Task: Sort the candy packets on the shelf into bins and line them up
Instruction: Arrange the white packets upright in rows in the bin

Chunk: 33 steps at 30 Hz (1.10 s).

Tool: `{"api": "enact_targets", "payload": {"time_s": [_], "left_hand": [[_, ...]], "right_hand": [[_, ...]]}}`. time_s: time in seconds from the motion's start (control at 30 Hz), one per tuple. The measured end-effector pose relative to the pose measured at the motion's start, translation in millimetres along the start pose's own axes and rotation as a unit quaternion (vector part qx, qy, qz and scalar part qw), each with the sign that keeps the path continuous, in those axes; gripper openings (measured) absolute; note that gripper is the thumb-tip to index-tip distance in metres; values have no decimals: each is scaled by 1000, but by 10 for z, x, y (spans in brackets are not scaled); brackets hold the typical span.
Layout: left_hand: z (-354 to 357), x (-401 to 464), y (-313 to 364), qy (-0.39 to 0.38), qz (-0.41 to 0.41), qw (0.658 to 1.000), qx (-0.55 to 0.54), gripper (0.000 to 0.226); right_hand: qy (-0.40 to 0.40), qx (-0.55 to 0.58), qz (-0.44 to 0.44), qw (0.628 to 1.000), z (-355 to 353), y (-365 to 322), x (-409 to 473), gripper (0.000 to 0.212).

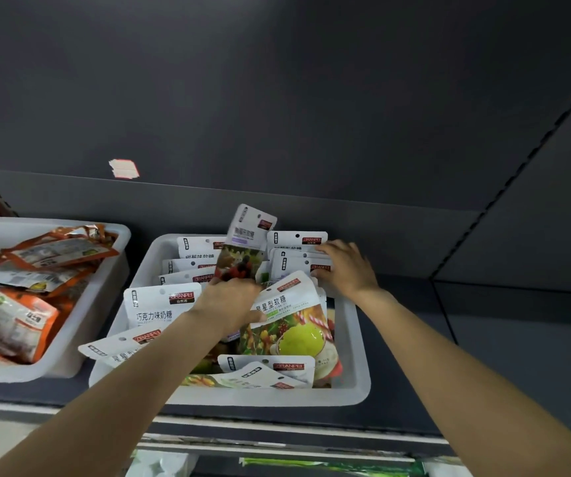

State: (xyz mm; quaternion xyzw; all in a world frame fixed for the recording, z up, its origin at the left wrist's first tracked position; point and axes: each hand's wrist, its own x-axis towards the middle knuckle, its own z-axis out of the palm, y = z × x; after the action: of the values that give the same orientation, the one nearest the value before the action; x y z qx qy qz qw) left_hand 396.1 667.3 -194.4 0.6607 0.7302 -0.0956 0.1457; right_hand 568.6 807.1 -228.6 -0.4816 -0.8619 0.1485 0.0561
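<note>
A white bin (353, 339) in the middle of the dark shelf holds several white candy packets, some upright in rows at the back, others lying loose at the front. My left hand (232, 301) grips one packet (248, 242) by its lower end and holds it upright above the others. My right hand (347, 266) rests with spread fingers on the row of upright packets (298, 251) at the bin's back right. A large packet with a green fruit picture (291, 321) leans between my hands.
A second white bin (105, 287) at the left holds several orange-trimmed packets (26, 290). Dark shelf surface (483, 339) lies to the right of the middle bin. A small label (124, 169) sticks to the dark back panel. More goods show on the shelf below.
</note>
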Motion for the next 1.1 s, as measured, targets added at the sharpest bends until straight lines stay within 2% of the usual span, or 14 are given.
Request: {"api": "enact_targets", "payload": {"time_s": [0.13,0.23,0.27,0.33,0.4,0.43,0.5,0.57,0.63,0.73,0.9,1.03,1.1], "left_hand": [[-3,-15,-59,-2,-17,998,-53,52],[-75,36,68,27,-33,994,-100,81],[-98,63,135,53,-43,993,-94,89],[-123,105,273,125,-26,992,-15,97],[-79,138,373,180,51,980,67,95],[-50,159,401,184,94,975,85,88],[34,219,405,158,144,973,84,71],[122,263,368,102,140,984,36,62],[201,285,309,64,121,990,29,69],[246,330,217,64,95,991,67,82],[215,349,56,-8,59,998,-24,81],[327,298,-8,-5,44,998,-55,79],[335,304,4,-1,45,997,-57,79]], "right_hand": [[9,-8,5,1000,-16,-2,9,53],[2,32,8,999,-66,-9,31,44],[-1,36,7,999,-81,-9,35,40],[7,71,5,997,-97,3,36,29],[21,144,8,989,-120,18,7,18],[25,165,9,986,-137,19,-11,16],[32,154,1,988,-148,28,-29,16],[28,131,-10,991,-127,53,-22,18],[13,122,-13,992,-93,81,-15,20],[-1,106,-7,994,-79,120,-20,28],[-39,54,-7,998,-90,74,-71,43],[-35,2,-7,999,-53,25,-109,51],[-15,28,11,999,-43,2,-116,45]]}}
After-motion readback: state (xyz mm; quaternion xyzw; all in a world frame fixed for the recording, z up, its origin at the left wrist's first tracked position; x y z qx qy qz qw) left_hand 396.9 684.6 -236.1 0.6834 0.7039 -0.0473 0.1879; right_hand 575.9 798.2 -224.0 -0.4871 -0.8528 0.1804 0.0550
